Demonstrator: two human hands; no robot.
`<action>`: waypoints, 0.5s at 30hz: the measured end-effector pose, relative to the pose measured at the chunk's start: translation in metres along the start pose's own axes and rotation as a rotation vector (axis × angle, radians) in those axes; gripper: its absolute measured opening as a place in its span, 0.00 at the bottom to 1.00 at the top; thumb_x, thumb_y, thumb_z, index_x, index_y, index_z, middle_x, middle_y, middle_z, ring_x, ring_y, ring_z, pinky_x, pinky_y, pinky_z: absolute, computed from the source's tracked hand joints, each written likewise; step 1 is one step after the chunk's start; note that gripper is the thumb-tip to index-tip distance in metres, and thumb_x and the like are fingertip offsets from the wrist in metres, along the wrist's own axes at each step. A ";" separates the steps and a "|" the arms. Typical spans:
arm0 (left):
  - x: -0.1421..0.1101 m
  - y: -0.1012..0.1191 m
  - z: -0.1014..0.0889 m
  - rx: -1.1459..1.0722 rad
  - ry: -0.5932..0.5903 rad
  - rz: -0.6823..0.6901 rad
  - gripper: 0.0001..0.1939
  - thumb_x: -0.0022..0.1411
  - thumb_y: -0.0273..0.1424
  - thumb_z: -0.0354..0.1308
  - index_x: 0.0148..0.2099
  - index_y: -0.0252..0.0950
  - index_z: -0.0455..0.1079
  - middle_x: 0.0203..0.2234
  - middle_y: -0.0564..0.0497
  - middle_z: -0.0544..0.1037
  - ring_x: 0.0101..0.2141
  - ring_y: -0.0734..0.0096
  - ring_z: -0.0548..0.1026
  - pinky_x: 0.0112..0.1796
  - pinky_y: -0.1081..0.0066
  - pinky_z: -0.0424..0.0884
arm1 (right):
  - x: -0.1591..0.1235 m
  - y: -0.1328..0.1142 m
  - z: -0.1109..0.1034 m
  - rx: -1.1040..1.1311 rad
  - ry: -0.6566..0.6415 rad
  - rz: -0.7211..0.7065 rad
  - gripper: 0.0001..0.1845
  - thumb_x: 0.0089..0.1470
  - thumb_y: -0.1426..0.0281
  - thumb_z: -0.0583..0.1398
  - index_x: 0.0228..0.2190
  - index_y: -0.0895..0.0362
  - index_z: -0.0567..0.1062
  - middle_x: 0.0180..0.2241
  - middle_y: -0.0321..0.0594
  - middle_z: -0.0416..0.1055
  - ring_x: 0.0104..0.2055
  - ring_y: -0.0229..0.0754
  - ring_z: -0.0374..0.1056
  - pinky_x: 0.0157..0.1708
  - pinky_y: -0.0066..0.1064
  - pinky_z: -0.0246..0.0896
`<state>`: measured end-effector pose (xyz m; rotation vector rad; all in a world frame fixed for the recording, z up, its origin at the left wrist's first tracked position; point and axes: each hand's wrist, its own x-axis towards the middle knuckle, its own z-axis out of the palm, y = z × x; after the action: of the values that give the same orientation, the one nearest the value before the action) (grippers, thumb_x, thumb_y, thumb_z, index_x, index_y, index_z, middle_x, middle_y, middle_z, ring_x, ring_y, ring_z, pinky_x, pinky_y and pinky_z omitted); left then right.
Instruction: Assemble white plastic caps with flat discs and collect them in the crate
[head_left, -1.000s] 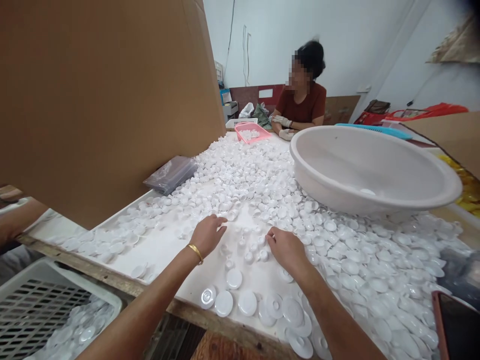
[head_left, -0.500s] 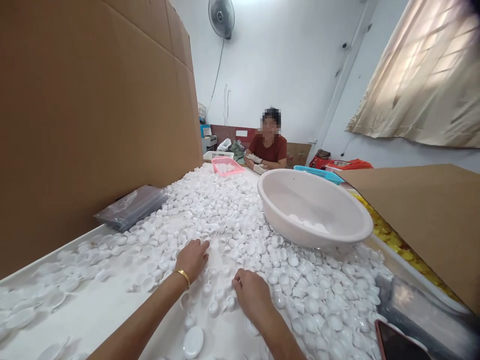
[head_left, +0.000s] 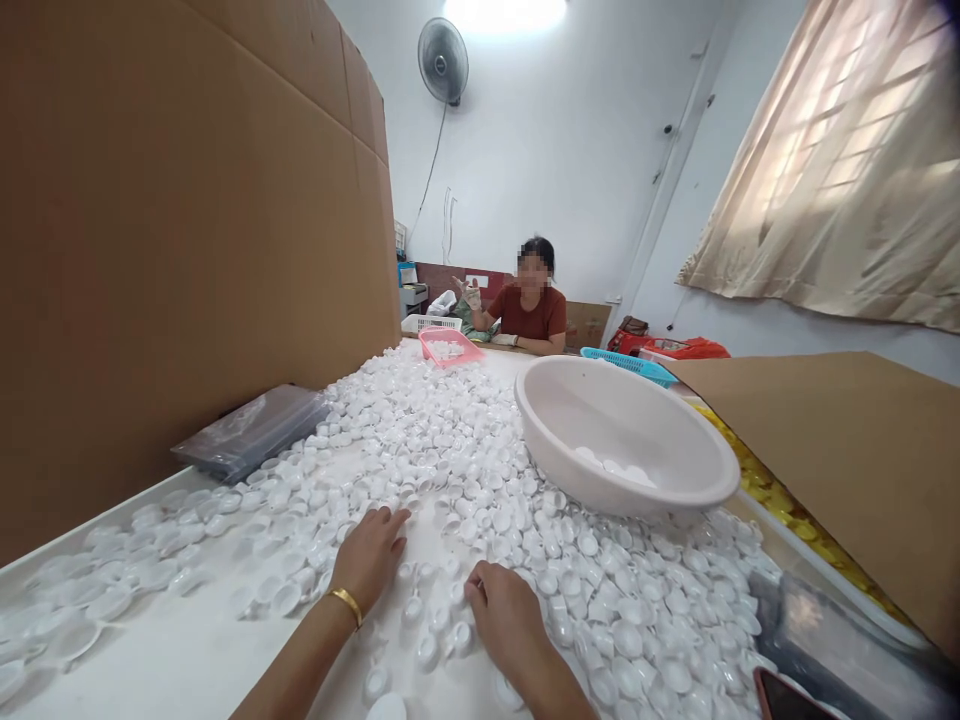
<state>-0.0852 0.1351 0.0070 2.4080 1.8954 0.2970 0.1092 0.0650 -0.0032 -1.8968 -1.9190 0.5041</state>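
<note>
Small white plastic cap-like pieces (head_left: pixel 592 590) lie thickly over the white tabletop. My left hand (head_left: pixel 369 555), with a gold bangle at its wrist, rests palm down at the edge of the pile. Its fingers stretch forward, and nothing shows in them. To its right, my right hand (head_left: pixel 506 605) lies low against the pieces with its fingers curled inward. Whatever may be under those fingers is hidden. Between the hands, several loose cups (head_left: pixel 427 650) stand on the tabletop.
A large pale basin (head_left: pixel 540 440) with a few white pieces sits right of centre. Beyond are a pink basket (head_left: pixel 469 357), a blue basket (head_left: pixel 630 367) and a gloved co-worker (head_left: pixel 532 310). Cardboard (head_left: pixel 195 240) walls the left. Plastic bags (head_left: pixel 255 430) and a phone (head_left: pixel 784 695) lie at the sides.
My left hand has shifted left and a little nearer to me, widening the gap between the hands. The co-worker has raised one gloved hand. The view has tilted upward slightly.
</note>
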 end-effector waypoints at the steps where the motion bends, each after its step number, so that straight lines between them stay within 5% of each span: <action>1: -0.001 -0.001 0.000 -0.010 -0.005 0.007 0.18 0.58 0.25 0.45 0.50 0.40 0.64 0.40 0.47 0.70 0.44 0.64 0.66 0.43 0.68 0.61 | 0.001 0.000 0.001 0.005 0.003 -0.001 0.10 0.53 0.73 0.52 0.29 0.53 0.73 0.31 0.37 0.73 0.33 0.39 0.68 0.30 0.26 0.53; 15: -0.002 -0.009 0.006 -0.129 -0.023 -0.011 0.14 0.54 0.23 0.49 0.43 0.38 0.68 0.38 0.48 0.70 0.42 0.64 0.67 0.43 0.68 0.61 | 0.004 0.004 0.013 -0.017 0.024 -0.008 0.12 0.55 0.74 0.50 0.28 0.53 0.72 0.30 0.36 0.73 0.33 0.40 0.68 0.31 0.27 0.52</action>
<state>-0.0933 0.1354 -0.0003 2.3080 1.8193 0.3766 0.1061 0.0694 -0.0167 -1.8964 -1.9202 0.4625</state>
